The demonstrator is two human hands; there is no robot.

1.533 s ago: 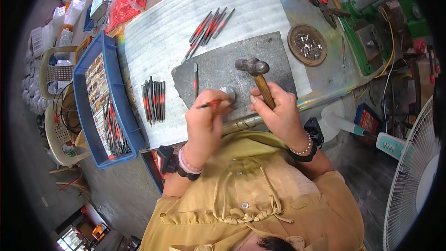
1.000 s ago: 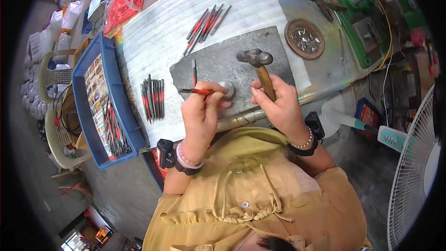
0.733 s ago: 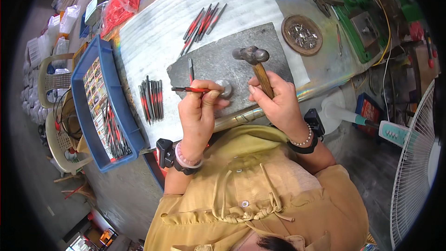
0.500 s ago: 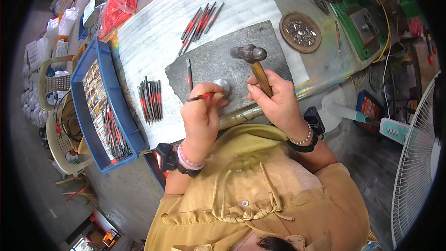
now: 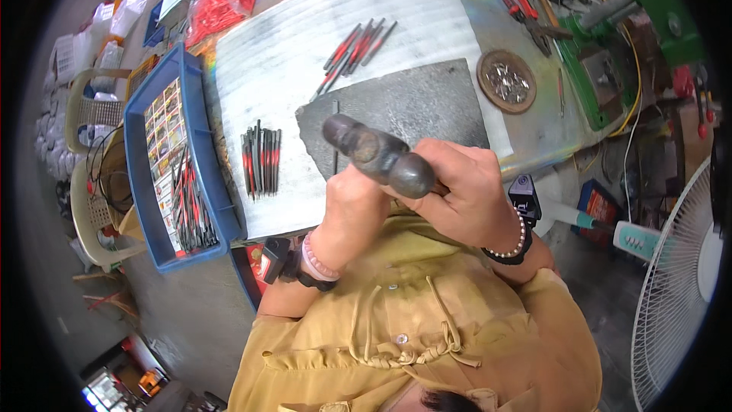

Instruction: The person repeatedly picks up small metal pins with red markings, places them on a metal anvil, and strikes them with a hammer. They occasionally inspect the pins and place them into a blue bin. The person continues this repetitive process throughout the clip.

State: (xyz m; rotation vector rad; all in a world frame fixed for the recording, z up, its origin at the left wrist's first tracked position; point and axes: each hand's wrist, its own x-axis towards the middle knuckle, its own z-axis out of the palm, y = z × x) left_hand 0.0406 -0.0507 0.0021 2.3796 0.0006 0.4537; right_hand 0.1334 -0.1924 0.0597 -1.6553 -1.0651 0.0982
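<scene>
My right hand is wrapped round the handle of a ball-peen hammer, whose dark steel head is lifted high, close to the camera. Beneath it my left hand is closed over the near edge of a grey stone slab. The hammer head covers its fingertips, so the thin red-and-black stick seen there a moment earlier is hidden. One similar stick lies on the slab by my left hand. A neat row of sticks lies left of the slab, and a looser bunch beyond it.
A blue tray with more sticks stands at the left. A round bowl of small metal pieces sits right of the slab, near pliers and a green machine. Red pieces fill a clear bag. A fan stands at right.
The hammer has swung up from over the slab toward the camera, its head now in front of my left hand's fingers. The view has shifted slightly; the piles lie as before.
</scene>
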